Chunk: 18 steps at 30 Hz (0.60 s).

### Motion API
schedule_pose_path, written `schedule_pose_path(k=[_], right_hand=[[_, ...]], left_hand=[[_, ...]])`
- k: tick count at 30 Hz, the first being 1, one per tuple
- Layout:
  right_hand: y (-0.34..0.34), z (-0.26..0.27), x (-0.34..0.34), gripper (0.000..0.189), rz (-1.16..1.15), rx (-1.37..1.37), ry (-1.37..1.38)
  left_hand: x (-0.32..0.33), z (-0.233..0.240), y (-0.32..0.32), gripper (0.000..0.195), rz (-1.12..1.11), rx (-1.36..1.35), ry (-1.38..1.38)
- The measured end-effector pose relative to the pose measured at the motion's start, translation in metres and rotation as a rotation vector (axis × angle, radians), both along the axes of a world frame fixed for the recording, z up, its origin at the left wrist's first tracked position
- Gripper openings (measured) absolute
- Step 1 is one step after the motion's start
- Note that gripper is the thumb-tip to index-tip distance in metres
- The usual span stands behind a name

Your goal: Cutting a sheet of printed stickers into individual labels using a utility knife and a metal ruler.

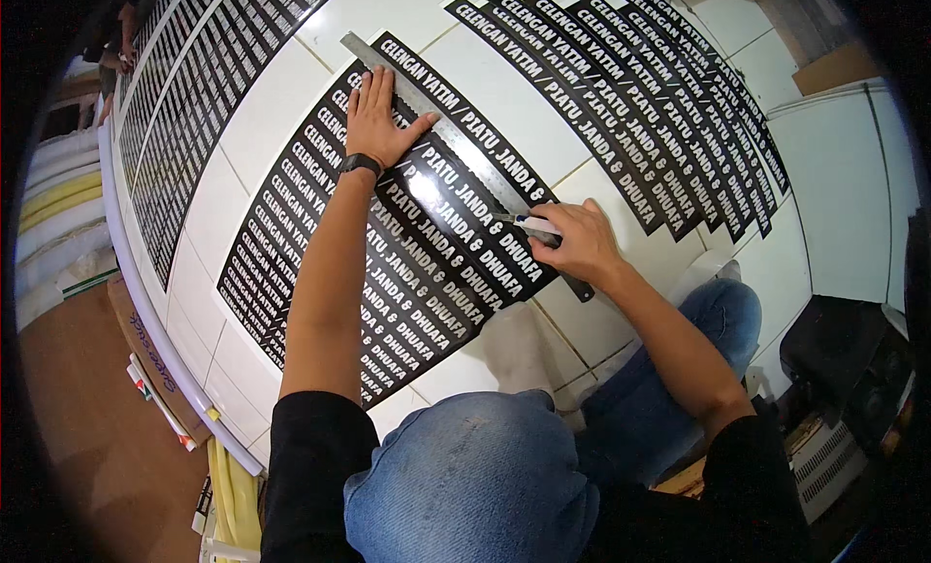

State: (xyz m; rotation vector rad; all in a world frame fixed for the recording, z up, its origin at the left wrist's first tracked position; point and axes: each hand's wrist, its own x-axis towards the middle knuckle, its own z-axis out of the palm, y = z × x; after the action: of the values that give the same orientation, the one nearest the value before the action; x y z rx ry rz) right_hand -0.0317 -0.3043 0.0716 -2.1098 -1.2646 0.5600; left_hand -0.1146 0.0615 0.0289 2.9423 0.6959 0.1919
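A steel ruler [465, 152] lies slantwise across a black printed sticker sheet [429, 250] on the floor, near the sheet's upper-right edge. The sheet bears repeated rows of white lettering. My left hand [382, 119] presses flat near the ruler's upper end, fingers spread, a dark watch on its wrist. In my right hand [578, 239] is a white-handled utility knife [534, 223], its tip down at the ruler's lower-left edge. Part of the ruler passes beneath my right hand, and its end with the hole shows beyond.
Several separate printed strips [618, 112] lie overlapped at the upper right on the white tiled floor [269, 112]. Another large printed sheet [196, 90] spreads at the upper left, where another person's hands [124, 54] show. Cardboard [94, 410] lies at the lower left; my jeans-clad knee [473, 476] is in front.
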Motion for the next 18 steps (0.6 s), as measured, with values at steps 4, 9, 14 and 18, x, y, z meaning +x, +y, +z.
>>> schedule_pose_path(k=[4, 9, 14, 18], right_hand=[[-0.0009, 0.0015, 0.0007, 0.036, -0.008, -0.022, 0.019], [-0.0012, -0.0044, -0.0008, 0.035, -0.017, 0.025, 0.014], [-0.0020, -0.0031, 0.0010, 0.032, 0.005, 0.022, 0.022], [-0.0030, -0.0061, 0.0003, 0.031, -0.007, 0.035, 0.014]], left_hand=[[0.0014, 0.0001, -0.0011, 0.115, -0.014, -0.015, -0.034], [0.0003, -0.0014, 0.0016, 0.113, -0.016, -0.004, -0.063], [0.0002, -0.0037, 0.0008, 0.111, -0.016, -0.003, -0.058], [0.0009, -0.0059, 0.0024, 0.110, -0.018, 0.020, -0.052]])
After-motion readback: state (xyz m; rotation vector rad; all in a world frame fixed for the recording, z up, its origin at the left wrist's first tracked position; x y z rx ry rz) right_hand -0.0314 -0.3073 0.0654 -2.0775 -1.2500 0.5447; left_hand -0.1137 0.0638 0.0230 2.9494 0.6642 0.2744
